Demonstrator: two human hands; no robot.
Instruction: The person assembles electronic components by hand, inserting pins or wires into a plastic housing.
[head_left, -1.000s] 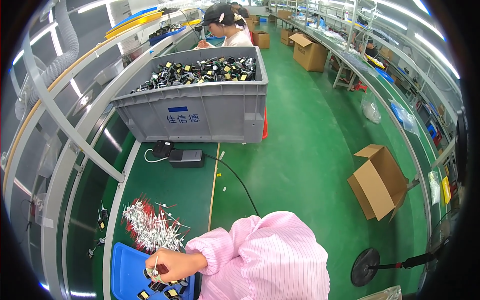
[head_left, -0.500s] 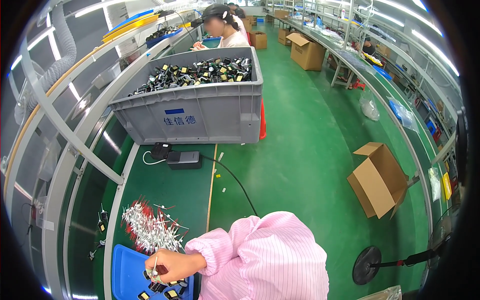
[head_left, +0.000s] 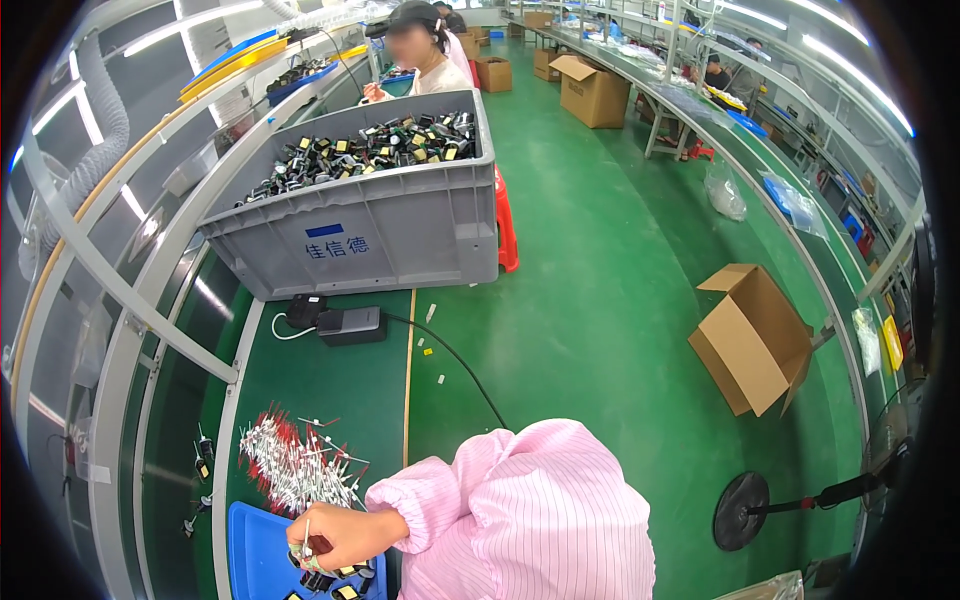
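Note:
My right hand reaches in from a pink striped sleeve. It is over a blue tray. Its fingers are pinched around a thin white stick-like piece that points upward; pale greenish coverings show at the fingertips. Beneath the fingers, in the tray, lie several small black components with yellowish faces; the hand partly hides them. Just beyond the tray is a loose heap of thin white and red wire-like pieces. My left hand does not show.
A large grey crate full of similar components stands ahead. Before it lie a black power adapter and cable. A person sits behind the crate. An open cardboard box and a round black stand base are on the right.
The view has shifted slightly, so the crate appears farther left and a red stool shows more. My right hand stays over the tray, still pinching the white piece.

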